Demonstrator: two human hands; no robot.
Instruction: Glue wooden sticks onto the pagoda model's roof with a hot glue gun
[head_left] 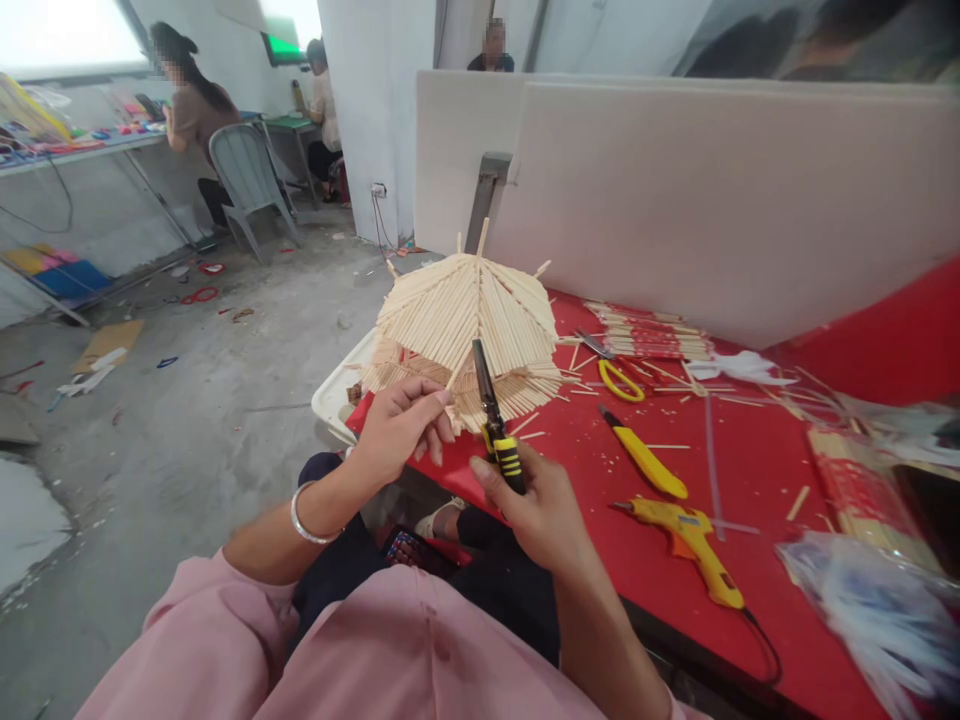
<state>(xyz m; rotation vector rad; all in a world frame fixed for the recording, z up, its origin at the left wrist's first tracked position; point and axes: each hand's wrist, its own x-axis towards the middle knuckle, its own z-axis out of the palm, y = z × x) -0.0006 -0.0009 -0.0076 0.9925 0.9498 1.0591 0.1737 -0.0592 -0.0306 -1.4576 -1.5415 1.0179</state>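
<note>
In front of me stands a pale model roof made of thin wooden sticks laid side by side, with stick ends poking up along its ridges. My left hand, a silver bangle on the wrist, is closed at the roof's near edge. Thumb and fingers pinch a thin wooden stick that slants up toward the roof. My right hand grips shears with black blades and black-and-yellow handles. Their tip points up at the roof's front face, close to the stick. Whether the blades touch the stick I cannot tell.
On the red table lie a yellow glue gun, a yellow utility knife, yellow-handled scissors, bundled sticks and plastic bags. White boards stand behind. Other people sit at tables farther back.
</note>
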